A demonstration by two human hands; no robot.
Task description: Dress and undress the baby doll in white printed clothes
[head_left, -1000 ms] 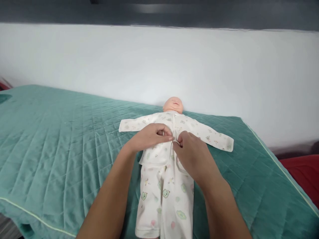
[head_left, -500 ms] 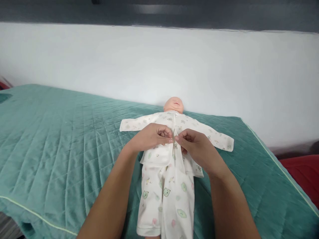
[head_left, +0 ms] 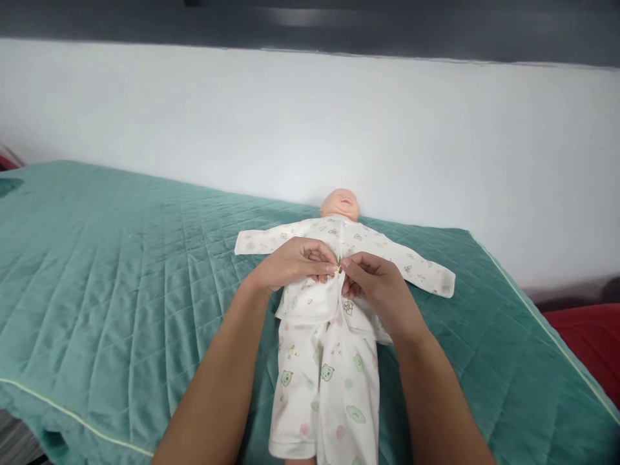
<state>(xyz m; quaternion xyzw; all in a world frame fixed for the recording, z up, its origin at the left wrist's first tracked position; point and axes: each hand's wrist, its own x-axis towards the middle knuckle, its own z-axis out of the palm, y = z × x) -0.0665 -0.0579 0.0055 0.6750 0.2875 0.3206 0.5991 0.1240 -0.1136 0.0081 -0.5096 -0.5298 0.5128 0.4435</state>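
Note:
A baby doll (head_left: 340,204) lies on its back, wearing a white printed shirt (head_left: 310,302) and matching pants (head_left: 325,381). Its sleeves are spread out to both sides. At the middle of the shirt front, my left hand (head_left: 306,261) pinches one front edge between thumb and fingers. My right hand (head_left: 375,284) pinches the other front edge, its fingertips almost meeting those of the left. Whatever fastener may be between the fingertips is too small to make out. Below the hands the shirt's hem parts slightly over the pants.
A green quilted cover (head_left: 121,290) with pale piping lies under the doll. Behind the doll's head rises a white wall (head_left: 271,123) with a dark band along its top. Something red (head_left: 588,342) stands beyond the cover's right edge.
The two front edges of the shirt lie closer together and flatter between my fingertips. The raised fold under my right hand has dropped. Both hands stay at nearly the same spot.

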